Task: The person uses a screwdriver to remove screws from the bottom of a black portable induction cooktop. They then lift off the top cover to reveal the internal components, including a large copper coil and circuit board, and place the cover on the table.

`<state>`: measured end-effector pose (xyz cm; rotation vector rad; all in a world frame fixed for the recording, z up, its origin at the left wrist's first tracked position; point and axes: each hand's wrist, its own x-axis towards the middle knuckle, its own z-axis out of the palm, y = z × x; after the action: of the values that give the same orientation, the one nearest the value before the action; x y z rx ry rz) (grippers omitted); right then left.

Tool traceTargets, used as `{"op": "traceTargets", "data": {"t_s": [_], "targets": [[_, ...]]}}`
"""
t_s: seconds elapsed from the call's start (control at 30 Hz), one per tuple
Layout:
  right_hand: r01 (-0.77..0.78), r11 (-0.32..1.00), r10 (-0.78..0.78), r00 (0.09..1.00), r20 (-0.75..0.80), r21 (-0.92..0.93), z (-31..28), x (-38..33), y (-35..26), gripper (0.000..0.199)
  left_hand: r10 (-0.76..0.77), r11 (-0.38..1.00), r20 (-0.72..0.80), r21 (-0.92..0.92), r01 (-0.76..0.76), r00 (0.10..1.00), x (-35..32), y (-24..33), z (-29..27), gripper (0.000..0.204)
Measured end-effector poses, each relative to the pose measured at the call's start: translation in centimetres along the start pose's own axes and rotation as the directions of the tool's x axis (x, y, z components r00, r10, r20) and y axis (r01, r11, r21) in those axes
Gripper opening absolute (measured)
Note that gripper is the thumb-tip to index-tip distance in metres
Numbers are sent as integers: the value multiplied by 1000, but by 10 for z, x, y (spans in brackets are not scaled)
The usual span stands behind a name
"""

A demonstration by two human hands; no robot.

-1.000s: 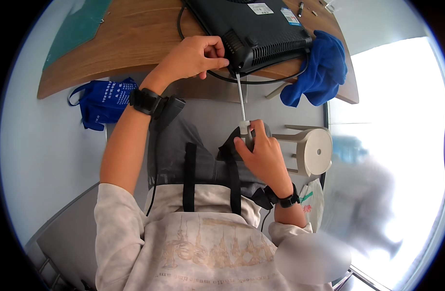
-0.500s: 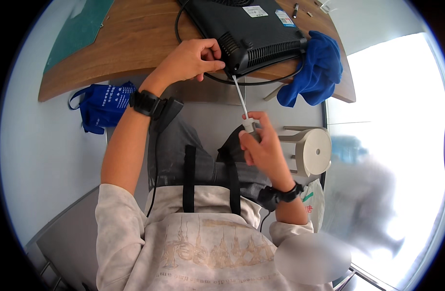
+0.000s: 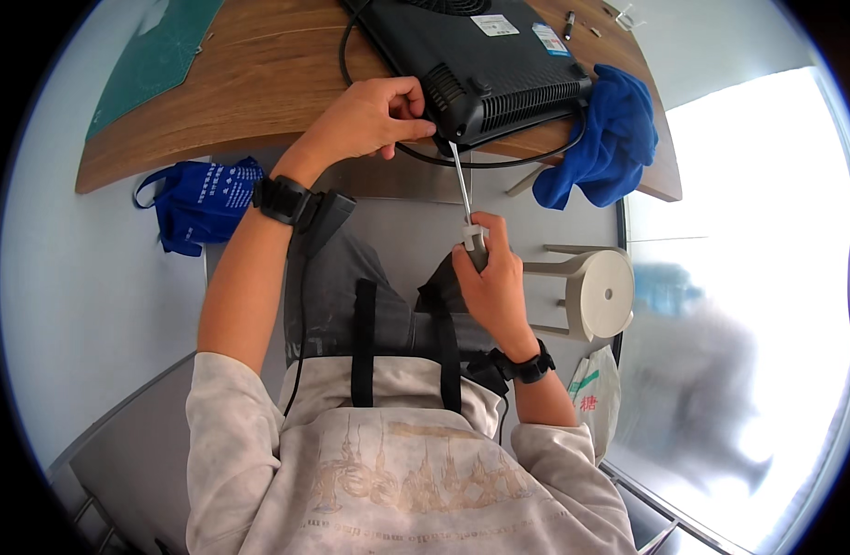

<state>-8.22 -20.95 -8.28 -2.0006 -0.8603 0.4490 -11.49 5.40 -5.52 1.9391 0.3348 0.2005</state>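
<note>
A flat black appliance is lying on the wooden table, its near corner reaching out past the front edge, and it is showing you a face with vents, stubby feet and two labels. You are grasping a screwdriver by its grey handle in your right hand, thumb and fingers closed around it, and the shaft is pointing up to that near corner; whether the tip is seated there, you cannot tell from this view. Your left hand is curling its fingers just beside the same corner, thumb stretched toward it; whether they are pinching anything is hidden.

A black cord is looping down the appliance's left side and hanging in an arc below its front edge. Just to the right, a crumpled blue cloth is drooping over the table edge. A green mat is covering the table's far left, and a dark marker is lying at the far right.

Below the table, a blue bag is hanging at the left. An off-white stool is standing to your right, with a pale bag near it. Beyond them, a bright glass panel is filling the room's right side, and a pale wall is closing off the left.
</note>
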Motion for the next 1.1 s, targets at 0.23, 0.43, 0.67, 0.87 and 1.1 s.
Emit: {"op": "traceTargets", "data": {"t_s": [0.23,0.43,0.67,0.87,1.1], "targets": [[-287,855,199,951,238,432,-15,1,-13,36,-43,999,-13,-18,43,999,-3,4,0,25],[-268,826,141,950,278,495,-23,0,-19,33,-117,993,2,2,117,993,-5,11,-2,27],[-358,747,184,921,343,560,-36,0,-36,34,-227,848,74,-474,235,971,-12,12,1,33],[-302,837,113,912,395,457,-38,-7,-24,35,-154,711,87,-682,172,984,-18,-2,20,25],[-261,894,128,927,352,363,-47,-24,-8,34,-130,728,77,-669,147,989,-18,-2,28,20]]}}
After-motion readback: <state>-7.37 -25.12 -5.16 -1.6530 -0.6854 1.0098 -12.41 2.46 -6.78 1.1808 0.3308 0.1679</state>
